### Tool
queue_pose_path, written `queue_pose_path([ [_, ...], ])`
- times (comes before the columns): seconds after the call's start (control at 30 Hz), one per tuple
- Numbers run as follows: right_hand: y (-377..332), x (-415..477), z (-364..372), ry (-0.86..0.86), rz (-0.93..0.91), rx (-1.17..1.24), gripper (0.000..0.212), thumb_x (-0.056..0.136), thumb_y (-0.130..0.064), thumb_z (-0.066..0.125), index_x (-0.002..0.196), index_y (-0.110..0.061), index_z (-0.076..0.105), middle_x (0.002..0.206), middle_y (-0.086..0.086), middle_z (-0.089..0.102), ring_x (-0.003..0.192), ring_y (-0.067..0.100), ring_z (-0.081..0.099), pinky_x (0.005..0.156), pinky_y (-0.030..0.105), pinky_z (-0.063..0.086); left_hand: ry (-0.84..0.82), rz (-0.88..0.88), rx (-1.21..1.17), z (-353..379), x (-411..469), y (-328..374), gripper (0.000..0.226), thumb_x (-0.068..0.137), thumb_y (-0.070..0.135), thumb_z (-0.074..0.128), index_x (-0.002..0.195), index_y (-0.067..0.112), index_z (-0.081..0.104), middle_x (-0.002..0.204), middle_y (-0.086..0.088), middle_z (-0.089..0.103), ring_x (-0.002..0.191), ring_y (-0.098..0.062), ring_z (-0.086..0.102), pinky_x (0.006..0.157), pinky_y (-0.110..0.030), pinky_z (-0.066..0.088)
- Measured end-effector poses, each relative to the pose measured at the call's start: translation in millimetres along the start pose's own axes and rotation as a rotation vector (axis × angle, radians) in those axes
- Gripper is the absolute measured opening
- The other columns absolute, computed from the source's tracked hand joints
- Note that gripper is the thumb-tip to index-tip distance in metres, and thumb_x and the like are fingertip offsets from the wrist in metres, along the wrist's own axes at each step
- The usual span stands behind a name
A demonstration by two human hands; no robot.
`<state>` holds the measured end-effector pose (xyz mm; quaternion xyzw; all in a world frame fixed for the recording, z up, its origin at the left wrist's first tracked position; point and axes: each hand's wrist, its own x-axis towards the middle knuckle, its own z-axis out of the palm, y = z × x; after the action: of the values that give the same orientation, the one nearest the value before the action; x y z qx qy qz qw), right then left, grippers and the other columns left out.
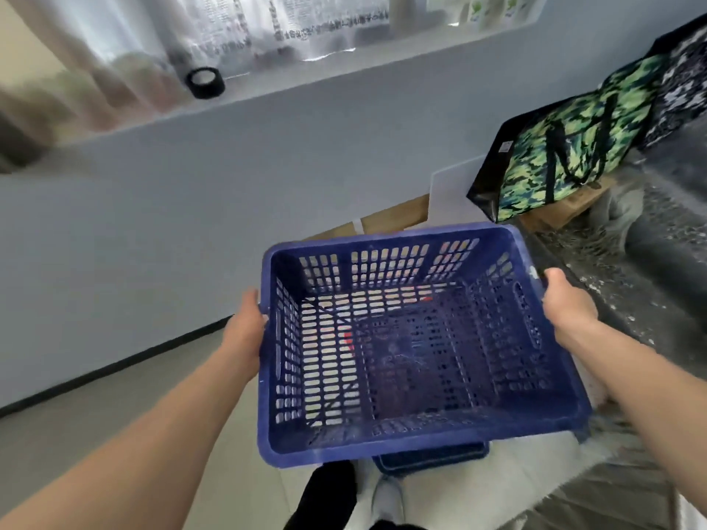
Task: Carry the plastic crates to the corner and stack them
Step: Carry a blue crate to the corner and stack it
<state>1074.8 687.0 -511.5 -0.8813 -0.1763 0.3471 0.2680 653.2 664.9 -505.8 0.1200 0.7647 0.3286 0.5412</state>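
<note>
As the blue crate [401, 338] hung tilted, the left hand [245, 334] and right hand [566, 304] clamped its side rims. Fingers were hidden beneath.

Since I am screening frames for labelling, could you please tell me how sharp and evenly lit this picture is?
Head view: motion blur smears the curtain and the grey surface at right; the blue crate and camouflage bag are sharper; the window sill looks bowed by the wide angle; light is soft daylight, without harsh glare.
</note>
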Motion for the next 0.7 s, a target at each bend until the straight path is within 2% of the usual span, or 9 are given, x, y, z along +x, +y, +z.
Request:
queue_pose_path([
  [0.13, -19.5, -40.8, 16.2, -0.028, -0.089, -0.059, 0.078, 0.089, -0.064, 0.037, 0.121, 0.001, 0.065, 0.129, 0.022, 0.063, 0.108, 0.04, 0.06, 0.089, 0.046, 0.044, 0.055, -0.002, -0.106, -52.0, -17.2, -5.2, 0.068, 0.093, 0.07, 0.035, 0.118, 0.012, 0.06, 0.101, -0.012, 0.071, 0.088, -0.026, 0.068, 0.061, -0.036, 0.048],
  [0.2, -26.6, -61.8, 28.2, -0.06, -0.125, -0.071, 0.082, 0.081, -0.069, 0.035, 0.115, -0.001, 0.067, 0.124, 0.021, 0.066, 0.103, 0.041, 0.062, 0.092, 0.05, 0.049, 0.082, 0.007, -0.169, -80.4, -22.8, -9.8, 0.069, 0.092, 0.071, 0.036, 0.119, 0.012, 0.059, 0.102, -0.012, 0.071, 0.088, -0.027, 0.068, 0.061, -0.036, 0.048],
  [0.3, -36.3, -96.9, 52.8, -0.089, -0.19, -0.091, 0.081, 0.082, -0.068, 0.036, 0.115, 0.0, 0.067, 0.118, 0.019, 0.067, 0.099, 0.04, 0.063, 0.087, 0.048, 0.049, 0.118, 0.007, -0.235, -127.4, -30.8, -17.3, 0.063, 0.094, 0.067, 0.038, 0.116, 0.011, 0.059, 0.104, -0.015, 0.07, 0.086, -0.026, 0.067, 0.061, -0.037, 0.048],
  [0.4, -42.2, -142.7, 86.4, -0.101, -0.258, -0.123, 0.088, 0.079, -0.069, 0.036, 0.12, 0.002, 0.066, 0.124, 0.021, 0.066, 0.104, 0.039, 0.063, 0.092, 0.048, 0.051, 0.148, 0.007, -0.297, -187.4, -35.3, -31.3, 0.066, 0.09, 0.069, 0.039, 0.114, 0.012, 0.062, 0.111, -0.018, 0.071, 0.095, -0.031, 0.07, 0.076, -0.043, 0.056],
  [0.47, -43.8, -166.9, 104.1, -0.126, -0.297, -0.16, 0.088, 0.081, -0.067, 0.035, 0.125, 0.004, 0.063, 0.129, 0.024, 0.064, 0.109, 0.041, 0.062, 0.095, 0.048, 0.05, 0.166, 0.005, -0.329, -221.3, -37.3, -40.0, 0.067, 0.088, 0.069, 0.04, 0.112, 0.011, 0.064, 0.112, -0.019, 0.073, 0.099, -0.035, 0.071, 0.088, -0.05, 0.056],
  [0.57, -42.2, -225.9, 148.1, -0.172, -0.362, -0.202, 0.088, 0.079, -0.068, 0.036, 0.121, 0.004, 0.065, 0.124, 0.025, 0.066, 0.104, 0.042, 0.063, 0.094, 0.049, 0.051, 0.207, 0.019, -0.35, -296.8, -38.5, -60.2, 0.058, 0.088, 0.064, 0.039, 0.099, 0.013, 0.064, 0.108, -0.022, 0.073, 0.1, -0.038, 0.071, 0.092, -0.054, 0.055],
  [0.63, -40.8, -270.1, 177.5, -0.202, -0.406, -0.233, 0.082, 0.081, -0.067, 0.039, 0.115, 0.002, 0.066, 0.119, 0.024, 0.067, 0.099, 0.041, 0.064, 0.093, 0.05, 0.053, 0.241, 0.018, -0.361, -349.5, -39.4, -74.6, 0.056, 0.087, 0.063, 0.038, 0.097, 0.014, 0.064, 0.103, -0.019, 0.074, 0.096, -0.036, 0.071, 0.092, -0.053, 0.054],
  [0.7, -38.8, -310.1, 211.3, -0.253, -0.414, -0.235, 0.08, 0.08, -0.068, 0.039, 0.117, -0.002, 0.066, 0.119, 0.02, 0.067, 0.098, 0.041, 0.066, 0.093, 0.052, 0.055, 0.273, 0.016, -0.37, -403.3, -41.3, -89.0, 0.059, 0.084, 0.063, 0.037, 0.096, 0.014, 0.067, 0.099, -0.016, 0.075, 0.095, -0.035, 0.07, 0.093, -0.051, 0.054],
])
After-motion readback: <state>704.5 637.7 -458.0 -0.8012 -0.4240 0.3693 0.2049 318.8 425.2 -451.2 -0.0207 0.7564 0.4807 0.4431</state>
